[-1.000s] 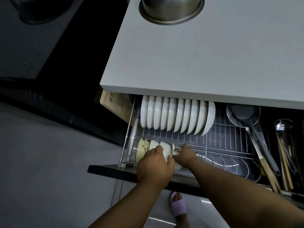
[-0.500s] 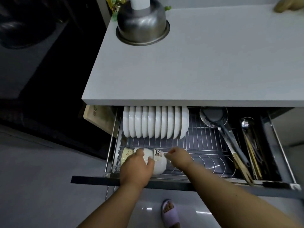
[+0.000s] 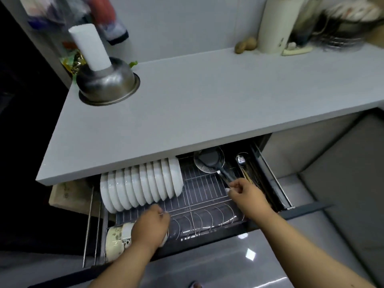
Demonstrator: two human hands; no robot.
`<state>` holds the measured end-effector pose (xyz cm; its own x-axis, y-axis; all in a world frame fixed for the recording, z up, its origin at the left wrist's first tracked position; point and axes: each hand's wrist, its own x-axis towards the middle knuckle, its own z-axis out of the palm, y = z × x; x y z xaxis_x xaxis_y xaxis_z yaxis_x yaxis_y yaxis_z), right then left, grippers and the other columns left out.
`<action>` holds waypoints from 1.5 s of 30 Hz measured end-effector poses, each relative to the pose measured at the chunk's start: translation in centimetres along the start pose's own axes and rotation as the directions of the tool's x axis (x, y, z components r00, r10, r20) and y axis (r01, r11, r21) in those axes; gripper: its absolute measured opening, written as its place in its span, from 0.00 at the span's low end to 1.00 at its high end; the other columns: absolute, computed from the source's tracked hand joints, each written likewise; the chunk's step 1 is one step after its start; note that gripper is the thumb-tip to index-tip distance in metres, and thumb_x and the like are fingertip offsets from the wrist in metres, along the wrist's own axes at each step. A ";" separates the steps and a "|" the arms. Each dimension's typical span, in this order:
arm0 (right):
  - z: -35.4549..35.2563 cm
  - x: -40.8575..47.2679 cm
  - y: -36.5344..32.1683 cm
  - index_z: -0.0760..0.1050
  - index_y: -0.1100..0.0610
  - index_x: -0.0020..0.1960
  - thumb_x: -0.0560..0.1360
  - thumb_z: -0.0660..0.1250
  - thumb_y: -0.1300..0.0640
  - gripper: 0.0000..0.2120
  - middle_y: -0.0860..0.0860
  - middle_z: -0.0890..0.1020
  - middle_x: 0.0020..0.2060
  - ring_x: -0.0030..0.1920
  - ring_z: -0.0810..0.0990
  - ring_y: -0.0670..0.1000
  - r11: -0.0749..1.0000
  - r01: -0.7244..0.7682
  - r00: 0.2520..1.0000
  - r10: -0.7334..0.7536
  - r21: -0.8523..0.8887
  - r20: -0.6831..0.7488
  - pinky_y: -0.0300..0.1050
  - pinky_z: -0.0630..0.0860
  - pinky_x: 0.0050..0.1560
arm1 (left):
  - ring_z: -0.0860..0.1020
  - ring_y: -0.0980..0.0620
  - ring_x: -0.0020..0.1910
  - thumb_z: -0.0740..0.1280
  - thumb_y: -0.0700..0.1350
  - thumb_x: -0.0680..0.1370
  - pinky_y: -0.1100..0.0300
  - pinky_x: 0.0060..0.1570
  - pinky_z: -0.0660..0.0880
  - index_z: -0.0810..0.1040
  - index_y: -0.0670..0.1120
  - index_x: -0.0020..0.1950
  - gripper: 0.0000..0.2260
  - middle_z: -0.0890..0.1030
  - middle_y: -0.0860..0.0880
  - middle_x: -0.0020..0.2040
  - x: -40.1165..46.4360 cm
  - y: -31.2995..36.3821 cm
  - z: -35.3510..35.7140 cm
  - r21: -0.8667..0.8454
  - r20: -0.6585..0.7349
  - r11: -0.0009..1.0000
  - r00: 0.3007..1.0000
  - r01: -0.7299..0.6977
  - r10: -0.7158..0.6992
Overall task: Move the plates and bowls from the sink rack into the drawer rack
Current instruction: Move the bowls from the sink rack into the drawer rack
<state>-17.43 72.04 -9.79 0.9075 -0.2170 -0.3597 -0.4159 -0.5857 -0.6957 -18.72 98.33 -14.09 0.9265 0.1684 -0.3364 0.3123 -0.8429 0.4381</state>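
A grey countertop (image 3: 207, 104) is seen above the pulled-out drawer rack (image 3: 199, 196), where white plates (image 3: 141, 188) are stood on edge in a row at the back left. Small bowls (image 3: 118, 238) are laid at the front left, covered by the left hand (image 3: 150, 225), fingers curled on them. The right hand (image 3: 247, 194) is held over the rack's right side, fingers loosely bent; whether anything is gripped cannot be told.

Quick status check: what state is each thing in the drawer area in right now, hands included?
Drawer: pulled open.
White plates: upright, in a row in the rack.
Bowls: on their sides, front left.
Left hand: resting on the bowls.
Right hand: loosely curled above the rack.
Steel bowl: upside down on the counter.
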 end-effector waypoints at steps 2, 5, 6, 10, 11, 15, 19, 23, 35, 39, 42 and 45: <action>-2.7 -0.5 1.3 0.75 0.53 0.51 0.75 0.67 0.49 0.09 0.45 0.76 0.35 0.36 0.74 0.44 1.000 -0.008 0.998 0.010 0.023 -0.064 0.42 0.70 0.38 | 0.77 0.52 0.42 0.61 0.52 0.77 0.57 0.45 0.75 0.74 0.51 0.45 0.07 0.79 0.53 0.42 -0.4 4.5 1.1 -0.061 0.028 0.993 0.994 -0.104 0.106; -6.8 -1.4 3.2 0.74 0.51 0.51 0.75 0.66 0.50 0.07 0.46 0.76 0.35 0.35 0.75 0.46 0.999 -0.027 0.990 0.031 0.035 -0.134 0.42 0.70 0.36 | 0.77 0.53 0.39 0.61 0.52 0.77 0.58 0.41 0.74 0.74 0.51 0.44 0.06 0.80 0.53 0.39 -1.5 11.2 3.0 -0.127 0.062 0.964 0.968 -0.232 0.242; -8.2 -1.7 3.9 0.74 0.50 0.51 0.75 0.66 0.49 0.07 0.46 0.77 0.36 0.36 0.76 0.47 0.999 -0.032 0.987 0.038 0.043 -0.153 0.43 0.71 0.37 | 0.77 0.54 0.39 0.62 0.52 0.77 0.57 0.41 0.74 0.74 0.51 0.44 0.06 0.80 0.53 0.39 -2.0 13.2 3.6 -0.135 0.069 0.952 0.956 -0.273 0.284; -14.0 -3.1 7.3 0.74 0.50 0.52 0.75 0.66 0.49 0.08 0.46 0.79 0.41 0.40 0.77 0.47 0.995 -0.055 0.964 0.074 0.081 -0.255 0.39 0.70 0.37 | 0.77 0.55 0.38 0.63 0.52 0.77 0.59 0.38 0.72 0.75 0.51 0.44 0.05 0.79 0.53 0.38 -4.1 20.1 6.2 -0.110 0.099 0.909 0.906 -0.402 0.412; -15.4 -3.4 8.2 0.74 0.50 0.52 0.75 0.66 0.49 0.08 0.46 0.79 0.42 0.40 0.77 0.47 0.994 -0.058 0.957 0.082 0.094 -0.279 0.39 0.70 0.37 | 0.77 0.56 0.38 0.63 0.51 0.77 0.59 0.37 0.71 0.74 0.51 0.44 0.05 0.79 0.53 0.38 -4.6 21.7 6.9 -0.109 0.109 0.898 0.893 -0.426 0.436; -20.9 -4.7 12.3 0.75 0.50 0.51 0.75 0.67 0.50 0.07 0.47 0.80 0.43 0.43 0.78 0.48 0.980 -0.067 0.930 0.129 0.185 -0.345 0.42 0.72 0.43 | 0.77 0.55 0.37 0.63 0.51 0.75 0.56 0.41 0.76 0.74 0.52 0.41 0.05 0.79 0.54 0.35 -6.2 27.7 10.1 -0.090 0.139 0.864 0.853 -0.495 0.503; -26.6 -5.6 16.9 0.75 0.48 0.47 0.75 0.67 0.49 0.04 0.45 0.79 0.42 0.42 0.77 0.45 0.972 -0.082 0.890 0.170 0.218 -0.423 0.40 0.72 0.42 | 0.78 0.52 0.41 0.63 0.51 0.75 0.56 0.45 0.76 0.75 0.50 0.43 0.05 0.80 0.54 0.38 -7.8 34.0 13.4 -0.049 0.154 0.823 0.810 -0.566 0.566; -31.9 -6.5 21.6 0.75 0.48 0.46 0.75 0.67 0.49 0.03 0.43 0.79 0.40 0.41 0.77 0.45 0.963 -0.114 0.849 0.221 0.242 -0.480 0.40 0.72 0.40 | 0.78 0.50 0.45 0.63 0.50 0.76 0.57 0.45 0.74 0.75 0.49 0.45 0.06 0.81 0.52 0.43 -9.8 40.4 17.0 -0.005 0.192 0.745 0.730 -0.667 0.656; -42.1 -10.1 32.4 0.76 0.49 0.46 0.76 0.66 0.49 0.04 0.44 0.80 0.40 0.41 0.77 0.44 0.898 -0.235 0.705 0.421 0.373 -0.571 0.39 0.70 0.39 | 0.73 0.51 0.53 0.63 0.47 0.75 0.62 0.54 0.69 0.76 0.45 0.53 0.10 0.71 0.49 0.58 -14.7 54.5 27.2 -0.033 0.306 0.507 0.474 -0.861 0.826; -43.3 -9.8 34.1 0.76 0.49 0.47 0.76 0.65 0.49 0.04 0.44 0.80 0.40 0.40 0.76 0.42 0.880 -0.273 0.682 0.462 0.389 -0.566 0.36 0.69 0.37 | 0.65 0.50 0.67 0.60 0.50 0.79 0.62 0.65 0.62 0.70 0.45 0.68 0.19 0.69 0.49 0.67 -14.3 57.8 28.6 0.008 0.300 0.401 0.384 -0.916 0.873; -44.5 -9.2 35.0 0.76 0.49 0.46 0.75 0.66 0.49 0.04 0.44 0.81 0.42 0.43 0.77 0.43 0.873 -0.300 0.664 0.480 0.384 -0.573 0.35 0.70 0.39 | 0.58 0.50 0.73 0.57 0.53 0.80 0.59 0.72 0.56 0.62 0.45 0.74 0.24 0.63 0.48 0.74 -13.5 60.7 29.6 0.027 0.313 0.374 0.363 -0.927 0.878; -46.5 -8.2 36.1 0.76 0.48 0.45 0.75 0.66 0.50 0.03 0.45 0.81 0.42 0.44 0.78 0.44 0.862 -0.319 0.626 0.504 0.395 -0.595 0.36 0.71 0.41 | 0.50 0.49 0.77 0.54 0.55 0.81 0.55 0.75 0.49 0.55 0.46 0.77 0.27 0.54 0.47 0.78 -12.5 64.6 31.0 0.037 0.363 0.376 0.363 -0.926 0.858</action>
<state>-37.08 16.40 -3.05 0.3941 -0.8956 -0.2065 -0.6710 -0.1268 -0.7305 -16.59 25.92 -7.39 0.5279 -0.8479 -0.0492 -0.7483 -0.4917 0.4452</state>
